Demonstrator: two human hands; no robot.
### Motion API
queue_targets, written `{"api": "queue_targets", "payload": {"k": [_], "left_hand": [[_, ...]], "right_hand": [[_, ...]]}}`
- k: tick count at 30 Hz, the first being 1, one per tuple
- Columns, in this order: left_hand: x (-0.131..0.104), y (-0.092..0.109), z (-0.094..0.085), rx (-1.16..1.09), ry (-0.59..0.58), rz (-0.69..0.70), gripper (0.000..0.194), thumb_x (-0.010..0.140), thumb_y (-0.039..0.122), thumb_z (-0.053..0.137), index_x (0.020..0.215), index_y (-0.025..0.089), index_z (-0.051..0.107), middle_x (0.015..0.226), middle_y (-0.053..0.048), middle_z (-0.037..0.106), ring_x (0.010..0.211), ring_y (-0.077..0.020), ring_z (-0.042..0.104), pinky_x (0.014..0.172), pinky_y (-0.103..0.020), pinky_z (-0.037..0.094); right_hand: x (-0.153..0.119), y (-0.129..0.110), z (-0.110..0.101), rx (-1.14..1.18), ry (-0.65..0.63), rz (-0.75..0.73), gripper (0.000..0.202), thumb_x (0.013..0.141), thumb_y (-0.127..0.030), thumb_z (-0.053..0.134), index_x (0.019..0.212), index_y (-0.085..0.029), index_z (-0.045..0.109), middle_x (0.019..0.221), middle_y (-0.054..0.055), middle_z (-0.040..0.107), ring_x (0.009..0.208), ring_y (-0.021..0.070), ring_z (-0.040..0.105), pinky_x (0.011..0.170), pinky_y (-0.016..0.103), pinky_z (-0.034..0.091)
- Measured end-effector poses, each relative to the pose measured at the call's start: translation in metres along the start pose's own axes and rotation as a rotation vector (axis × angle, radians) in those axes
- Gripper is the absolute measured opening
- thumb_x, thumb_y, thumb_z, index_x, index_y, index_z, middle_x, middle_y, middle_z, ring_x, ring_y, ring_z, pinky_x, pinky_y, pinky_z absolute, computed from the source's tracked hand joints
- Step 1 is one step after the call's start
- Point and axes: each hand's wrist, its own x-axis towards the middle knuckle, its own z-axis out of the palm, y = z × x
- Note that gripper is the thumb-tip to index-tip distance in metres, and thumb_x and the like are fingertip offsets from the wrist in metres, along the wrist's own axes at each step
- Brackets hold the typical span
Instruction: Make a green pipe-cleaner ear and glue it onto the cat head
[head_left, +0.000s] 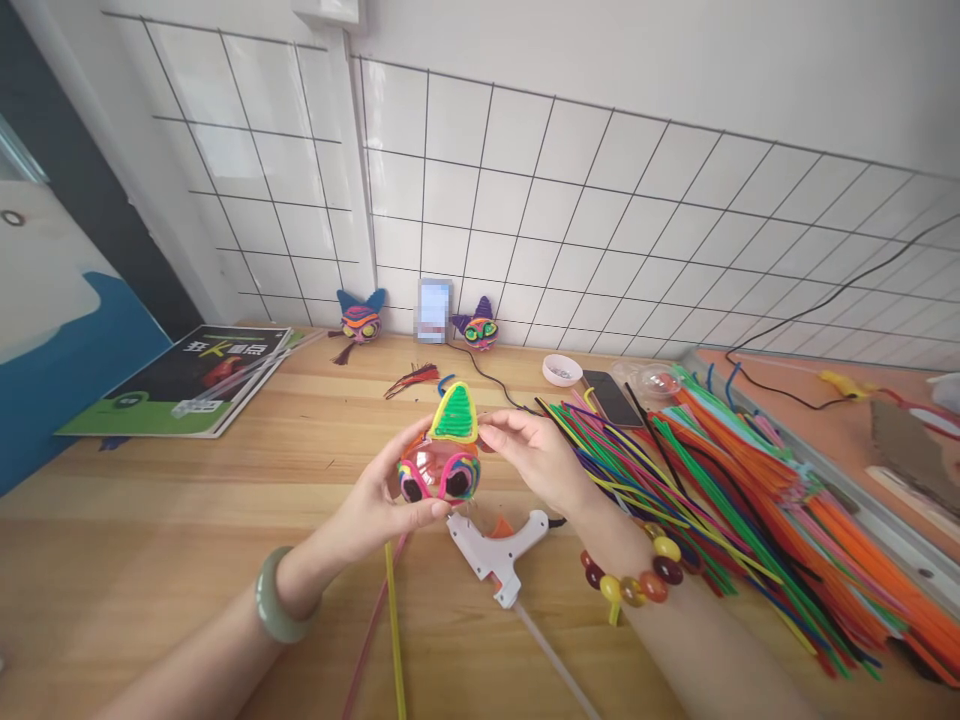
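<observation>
My left hand (394,490) wraps round a clear plastic ball (429,464) that carries two big eyes (457,478) of coiled pink, blue and black pipe cleaners. On top of the ball stands a pointed ear (455,412) of green pipe cleaner edged in yellow. The fingertips of my right hand (529,450) pinch the ear's lower right edge. Below the ball lies a white glue gun (491,555) with a glue stick (555,655) sticking out of its back. Yellow pipe cleaners (395,630) and a pink one (369,635) lie beneath my left wrist.
Bundles of coloured pipe cleaners (750,510) cover the right side. Behind them are a dark phone (613,398) and a pink bowl (562,370). Two decorated cat-faced balls, one blue-eared (361,322), one purple-eared (480,328), flank a lit phone (433,310) by the wire grid. A book (187,385) lies left.
</observation>
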Motion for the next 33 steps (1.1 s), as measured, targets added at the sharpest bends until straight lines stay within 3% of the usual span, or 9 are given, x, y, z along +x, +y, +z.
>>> {"api": "queue_targets", "payload": {"k": [16, 25, 33], "left_hand": [[-0.003, -0.002, -0.001, 0.049, 0.012, -0.009, 0.067, 0.065, 0.020, 0.070, 0.123, 0.030, 0.037, 0.120, -0.007, 0.053, 0.093, -0.0237, 0.059, 0.077, -0.033, 0.048], [-0.003, 0.000, 0.000, 0.050, -0.016, -0.010, 0.067, 0.067, 0.019, 0.069, 0.124, 0.029, 0.037, 0.123, -0.007, 0.050, 0.098, -0.0243, 0.056, 0.080, -0.033, 0.047], [-0.003, -0.003, -0.001, 0.114, 0.005, -0.006, 0.070, 0.063, 0.018, 0.071, 0.123, 0.030, 0.038, 0.125, -0.008, 0.048, 0.108, -0.0276, 0.050, 0.086, -0.036, 0.045]], "right_hand": [[-0.003, -0.005, 0.005, -0.073, 0.029, -0.025, 0.016, 0.078, -0.031, 0.057, 0.084, -0.019, 0.065, 0.093, 0.004, 0.066, 0.093, 0.0188, 0.059, 0.087, 0.034, 0.044], [-0.004, -0.008, 0.005, -0.061, -0.004, 0.020, 0.022, 0.079, -0.034, 0.054, 0.092, -0.019, 0.063, 0.091, 0.004, 0.066, 0.089, 0.0196, 0.060, 0.083, 0.034, 0.046], [-0.005, -0.009, 0.007, -0.200, 0.036, 0.020, 0.018, 0.079, -0.033, 0.054, 0.084, -0.018, 0.062, 0.086, 0.003, 0.065, 0.085, 0.0196, 0.059, 0.077, 0.032, 0.046]]}}
